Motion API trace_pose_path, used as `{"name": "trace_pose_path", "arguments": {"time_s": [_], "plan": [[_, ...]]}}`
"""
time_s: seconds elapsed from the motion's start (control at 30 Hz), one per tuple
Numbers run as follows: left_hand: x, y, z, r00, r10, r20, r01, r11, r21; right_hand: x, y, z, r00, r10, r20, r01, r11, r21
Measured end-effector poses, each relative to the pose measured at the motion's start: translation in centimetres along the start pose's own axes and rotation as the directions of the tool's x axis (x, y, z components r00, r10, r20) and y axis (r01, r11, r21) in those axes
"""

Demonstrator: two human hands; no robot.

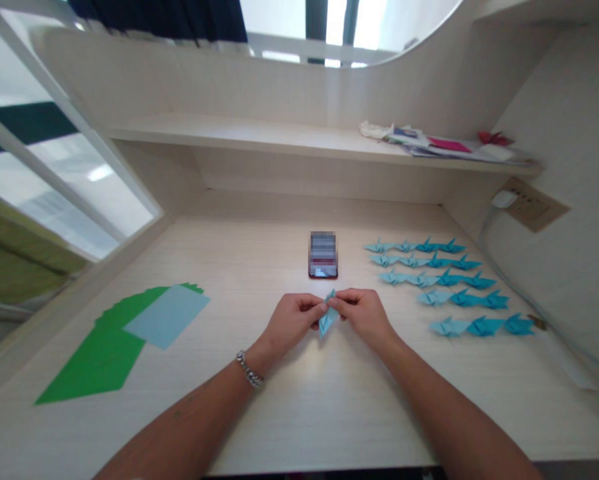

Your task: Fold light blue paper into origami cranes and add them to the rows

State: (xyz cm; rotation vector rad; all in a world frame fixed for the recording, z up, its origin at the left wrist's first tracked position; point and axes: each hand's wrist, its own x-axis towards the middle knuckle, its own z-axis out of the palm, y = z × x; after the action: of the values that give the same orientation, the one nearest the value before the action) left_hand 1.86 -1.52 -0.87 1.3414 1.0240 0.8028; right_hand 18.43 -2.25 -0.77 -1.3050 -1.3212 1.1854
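Note:
A small folded piece of light-blue origami paper (328,323) is pinched between both hands just above the desk. Its shape is a narrow diamond with a pointed lower end. My left hand (298,312) grips its left side between thumb and fingers. On the other side, my right hand (362,310) pinches the upper right part, so the fingertips of both hands nearly meet. Rows of folded paper cranes (462,298), pale to deeper blue, stand on the desk to the right. A phone (323,255) lies straight beyond the hands, its screen blurred.
Fanned green paper sheets (99,357) lie at the left with a light-blue sheet (169,317) on top. Papers (429,143) rest on the shelf (259,138) at the back. A charger (504,199) sits in the right wall socket, its cable running along the desk's right side.

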Motion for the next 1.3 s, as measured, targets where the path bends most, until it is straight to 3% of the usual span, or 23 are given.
{"name": "trace_pose_path", "arguments": {"time_s": [0.57, 0.87, 1.1, 1.3], "plan": [[0.2, -0.3, -0.26, 0.999, -0.036, -0.02, 0.037, 0.998, 0.041, -0.28, 0.01, 0.1, 0.997, -0.071, 0.019, 0.072, 0.992, -0.101], [0.03, 0.21, 0.37, 0.995, -0.096, -0.03, 0.094, 0.993, -0.076, -0.28, 0.13, -0.03, 0.989, -0.145, 0.016, 0.145, 0.98, -0.134], [-0.08, 0.49, 0.27, 0.999, -0.04, -0.031, 0.039, 0.999, -0.028, -0.2, -0.01, 0.1, 0.997, -0.072, 0.018, 0.073, 0.995, -0.07], [-0.13, 0.31, 0.37, 1.0, -0.01, -0.006, 0.01, 1.0, 0.007, -0.25, 0.06, 0.25, 0.997, -0.08, -0.006, 0.08, 0.995, -0.056]]}}
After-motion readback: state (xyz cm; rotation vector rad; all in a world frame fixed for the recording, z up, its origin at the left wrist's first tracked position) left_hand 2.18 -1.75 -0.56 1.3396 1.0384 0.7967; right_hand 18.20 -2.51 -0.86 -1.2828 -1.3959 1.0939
